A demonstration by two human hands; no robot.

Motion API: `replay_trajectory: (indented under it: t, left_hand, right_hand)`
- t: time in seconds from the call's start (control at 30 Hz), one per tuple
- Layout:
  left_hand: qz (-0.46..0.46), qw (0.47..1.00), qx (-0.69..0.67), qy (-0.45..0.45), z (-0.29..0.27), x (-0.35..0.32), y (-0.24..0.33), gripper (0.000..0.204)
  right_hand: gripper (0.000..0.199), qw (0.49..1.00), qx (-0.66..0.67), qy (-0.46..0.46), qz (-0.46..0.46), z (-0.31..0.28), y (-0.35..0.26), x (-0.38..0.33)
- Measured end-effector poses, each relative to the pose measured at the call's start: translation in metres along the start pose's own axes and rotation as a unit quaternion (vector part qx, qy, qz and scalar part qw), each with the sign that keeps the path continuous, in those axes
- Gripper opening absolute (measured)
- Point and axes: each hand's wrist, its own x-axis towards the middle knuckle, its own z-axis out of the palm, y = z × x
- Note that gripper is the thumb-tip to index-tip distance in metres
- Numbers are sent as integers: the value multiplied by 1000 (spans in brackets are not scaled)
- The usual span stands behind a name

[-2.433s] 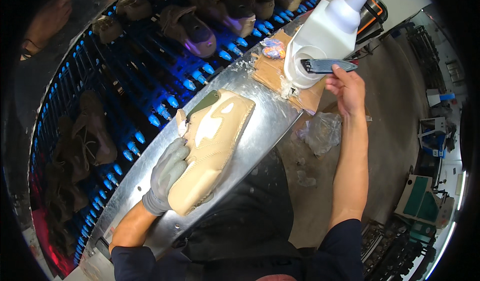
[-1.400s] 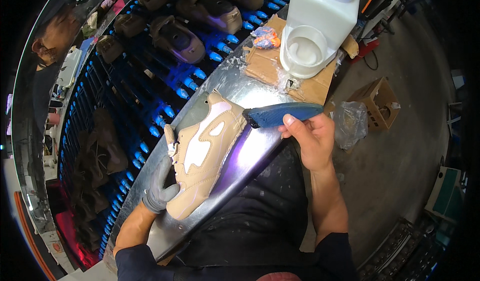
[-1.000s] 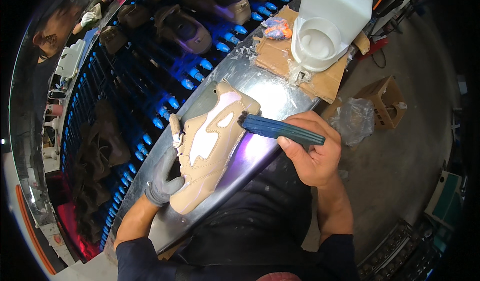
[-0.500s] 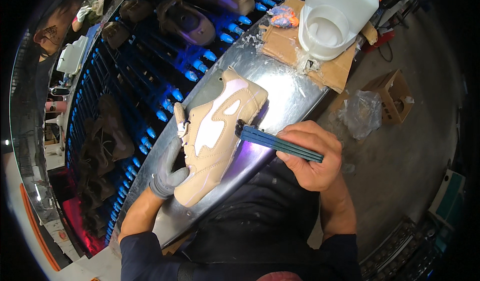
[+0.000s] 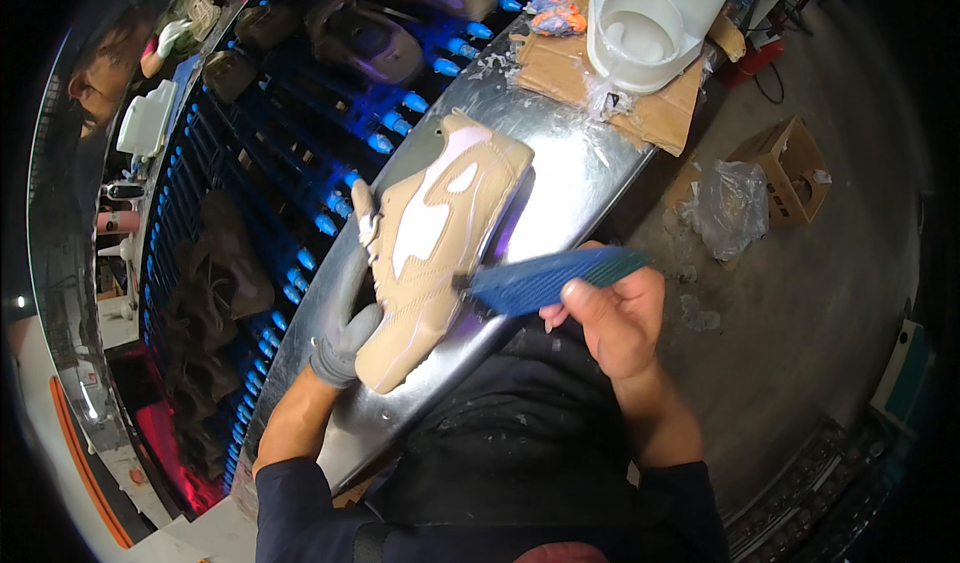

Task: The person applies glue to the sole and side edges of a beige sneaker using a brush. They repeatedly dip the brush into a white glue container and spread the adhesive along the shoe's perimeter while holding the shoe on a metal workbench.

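A tan shoe (image 5: 425,253) with white side panels lies tilted over the metal ledge, its toe toward me. My left hand (image 5: 355,333), in a grey glove, grips it from the left, with fingers along the lace side and thumb near the toe. Bare-skinned, my right hand (image 5: 618,315) pinches a flat brush (image 5: 550,281) with a blue-green handle. The brush's dark tip meets the shoe's lower edge, where the sole would join, near the forefoot. The handle is slightly blurred.
Beyond the metal ledge (image 5: 570,173) runs a roller conveyor (image 5: 290,288) with blue-capped ends, carrying several brown shoes (image 5: 365,43). At the back right a white pot (image 5: 640,38) stands on cardboard (image 5: 665,113). A cardboard box (image 5: 785,173) and clear plastic bag (image 5: 732,208) lie on the floor.
The brush has moved along the shoe's lower edge toward the toe, and its handle has turned to show its broad face. My right hand has shifted slightly left; my left hand still grips the shoe.
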Motion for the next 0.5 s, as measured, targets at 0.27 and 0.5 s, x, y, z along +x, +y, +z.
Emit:
replay_trajectory:
  t: [0.27, 0.5]
  left_hand:
    - [213, 944, 251, 0, 9, 17, 4, 39]
    - [251, 922, 294, 6, 6, 18, 0, 32]
  right_hand:
    - [15, 955, -233, 46, -177, 16, 24, -33]
    - [15, 957, -262, 63, -104, 12, -6, -15]
